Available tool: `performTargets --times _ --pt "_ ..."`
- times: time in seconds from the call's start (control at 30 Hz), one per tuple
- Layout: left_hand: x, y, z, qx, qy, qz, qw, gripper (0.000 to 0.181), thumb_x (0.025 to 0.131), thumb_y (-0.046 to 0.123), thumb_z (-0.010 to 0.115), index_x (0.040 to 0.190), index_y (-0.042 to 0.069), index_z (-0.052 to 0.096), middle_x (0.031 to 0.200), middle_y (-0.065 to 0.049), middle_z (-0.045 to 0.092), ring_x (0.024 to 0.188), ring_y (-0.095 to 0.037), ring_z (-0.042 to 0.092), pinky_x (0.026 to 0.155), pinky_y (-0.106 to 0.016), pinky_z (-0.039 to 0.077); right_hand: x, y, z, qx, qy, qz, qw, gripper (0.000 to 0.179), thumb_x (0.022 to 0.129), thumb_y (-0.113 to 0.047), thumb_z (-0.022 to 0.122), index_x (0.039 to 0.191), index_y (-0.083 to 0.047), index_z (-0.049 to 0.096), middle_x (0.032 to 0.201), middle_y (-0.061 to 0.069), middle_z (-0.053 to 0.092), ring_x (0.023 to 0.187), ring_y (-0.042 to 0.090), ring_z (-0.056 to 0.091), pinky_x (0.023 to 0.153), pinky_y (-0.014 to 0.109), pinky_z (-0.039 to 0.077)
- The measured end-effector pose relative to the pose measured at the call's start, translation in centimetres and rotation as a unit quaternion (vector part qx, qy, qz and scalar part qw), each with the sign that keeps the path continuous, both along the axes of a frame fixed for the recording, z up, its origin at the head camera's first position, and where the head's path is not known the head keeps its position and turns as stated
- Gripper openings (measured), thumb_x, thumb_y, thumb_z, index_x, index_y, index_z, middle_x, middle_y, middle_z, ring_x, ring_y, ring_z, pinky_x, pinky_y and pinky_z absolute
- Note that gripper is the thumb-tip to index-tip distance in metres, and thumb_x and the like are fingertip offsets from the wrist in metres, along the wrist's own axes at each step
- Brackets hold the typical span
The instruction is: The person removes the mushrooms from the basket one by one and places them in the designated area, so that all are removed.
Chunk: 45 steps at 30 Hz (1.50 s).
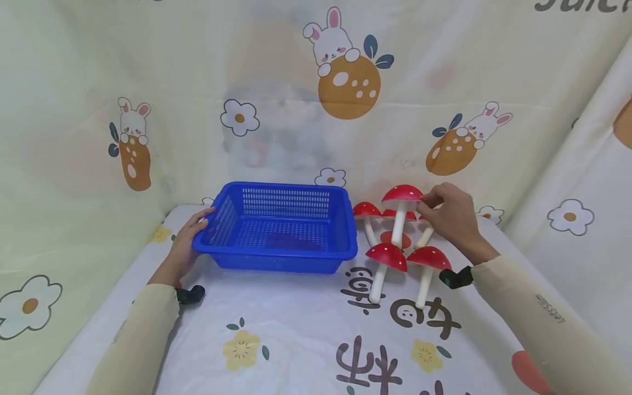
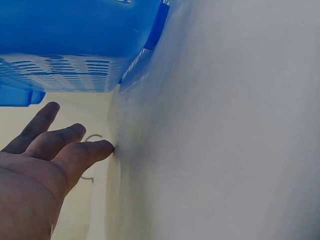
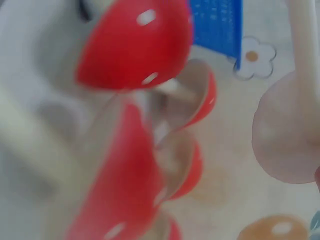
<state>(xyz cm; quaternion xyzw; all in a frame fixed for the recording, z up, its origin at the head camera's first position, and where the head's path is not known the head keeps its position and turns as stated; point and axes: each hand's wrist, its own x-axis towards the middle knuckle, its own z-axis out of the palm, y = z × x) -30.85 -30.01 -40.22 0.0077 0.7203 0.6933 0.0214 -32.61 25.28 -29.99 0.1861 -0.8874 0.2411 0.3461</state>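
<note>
My right hand (image 1: 451, 214) pinches the cap edge of a red toy mushroom (image 1: 402, 193) with white dots, raised upright over a group of similar ones. Its pale underside and stem (image 3: 280, 130) show at the right of the right wrist view. Two mushrooms lie in front, a left one (image 1: 387, 256) and a right one (image 1: 429, 256); others, such as one near the basket (image 1: 367, 209), are partly hidden behind. At the left end of a blue plastic basket (image 1: 276, 256), my left hand (image 1: 185, 244) touches the rim, its visible fingers (image 2: 82, 155) fairly straight.
A white printed cloth (image 1: 291, 329) covers the table. Behind it hangs a cream curtain (image 1: 187, 66) with rabbits and flowers. The mushrooms stand close against the basket's right side. A darker patch (image 1: 293, 241) shows on the basket's floor.
</note>
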Motion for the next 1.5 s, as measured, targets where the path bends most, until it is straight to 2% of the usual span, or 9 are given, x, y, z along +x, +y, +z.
performTargets --times 0.07,0.17,0.43,0.67,0.87,1.07,1.17,1.33,1.5 --pt "0.1 0.0 0.0 -0.004 0.001 0.002 1.0000 0.049 0.106 0.045 0.033 0.153 0.037 0.030 0.165 -0.011 0.017 0.144 -0.038 0.031 0.113 -0.052 0.035 0.6 1.2 -0.6 -0.001 -0.009 -0.015 0.9998 0.011 0.081 -0.006 0.076 0.085 0.001 0.069 0.086 0.016 0.069 0.077 0.031 0.068 0.069 0.025 0.055" --pt "0.2 0.1 0.1 -0.004 0.002 0.005 1.0000 0.049 0.106 0.045 0.033 0.154 0.036 0.029 0.164 -0.012 0.017 0.144 -0.039 0.031 0.113 -0.051 0.036 1.6 2.9 -1.3 -0.005 -0.022 -0.036 0.9991 0.012 0.081 -0.006 0.076 0.087 0.002 0.069 0.087 0.018 0.069 0.078 0.034 0.067 0.065 0.007 0.041" --pt "0.4 0.1 0.3 0.004 -0.003 0.003 1.0000 0.051 0.105 0.046 0.035 0.154 0.035 0.029 0.163 -0.012 0.019 0.142 -0.037 0.033 0.097 -0.029 0.050 3.9 7.9 -2.6 -0.026 -0.051 -0.089 0.9944 0.017 0.084 -0.009 0.075 0.091 0.004 0.068 0.092 0.024 0.070 0.081 0.040 0.067 0.061 -0.002 0.033" --pt "0.6 0.1 0.5 0.001 -0.002 0.002 1.0000 0.051 0.105 0.044 0.033 0.155 0.035 0.028 0.164 -0.012 0.018 0.143 -0.038 0.032 0.110 -0.042 0.042 4.6 12.0 -4.4 -0.032 -0.131 -0.156 0.9785 0.023 0.088 -0.013 0.072 0.098 0.007 0.066 0.095 0.030 0.067 0.072 0.040 0.066 0.048 0.011 0.043" --pt "0.6 0.4 0.3 0.000 -0.002 0.003 1.0000 0.050 0.106 0.042 0.032 0.155 0.035 0.027 0.164 -0.010 0.018 0.144 -0.037 0.032 0.108 -0.039 0.043 4.8 14.4 -6.0 -0.024 -0.176 -0.189 0.9658 0.023 0.087 -0.013 0.071 0.095 0.008 0.064 0.093 0.031 0.066 0.069 0.035 0.065 0.049 0.015 0.043" --pt "0.6 0.5 0.1 -0.006 -0.001 0.004 1.0000 0.050 0.106 0.044 0.033 0.155 0.035 0.028 0.164 -0.010 0.019 0.144 -0.037 0.033 0.106 -0.037 0.046 5.3 15.5 -8.4 -0.005 -0.196 -0.178 0.9644 0.023 0.084 -0.011 0.075 0.094 0.006 0.065 0.091 0.029 0.067 0.070 0.032 0.063 0.051 0.019 0.046" --pt "0.7 0.6 0.1 -0.009 0.003 0.002 1.0000 0.050 0.106 0.044 0.033 0.155 0.034 0.028 0.164 -0.011 0.019 0.144 -0.038 0.033 0.109 -0.042 0.044 5.8 15.4 -9.0 0.001 -0.193 -0.166 0.9669 0.023 0.082 -0.010 0.077 0.094 0.006 0.065 0.089 0.028 0.068 0.070 0.032 0.063 0.051 0.019 0.047" --pt "0.6 0.7 0.1 0.002 0.011 -0.003 0.9999 0.052 0.105 0.043 0.034 0.155 0.032 0.027 0.164 -0.012 0.017 0.145 -0.039 0.030 0.115 -0.056 0.030 6.6 15.0 -8.7 0.015 -0.218 -0.145 0.9651 0.029 0.079 -0.008 0.080 0.096 0.007 0.063 0.091 0.029 0.066 0.070 0.031 0.062 0.050 0.024 0.049" --pt "0.5 0.4 0.4 -0.011 0.006 -0.003 0.9999 0.051 0.105 0.045 0.035 0.155 0.033 0.029 0.165 -0.011 0.017 0.145 -0.038 0.031 0.114 -0.053 0.034 7.1 14.8 -7.9 0.039 -0.263 -0.123 0.9562 0.041 0.076 -0.009 0.081 0.107 0.005 0.058 0.103 0.029 0.061 0.075 0.031 0.062 0.052 0.032 0.055"
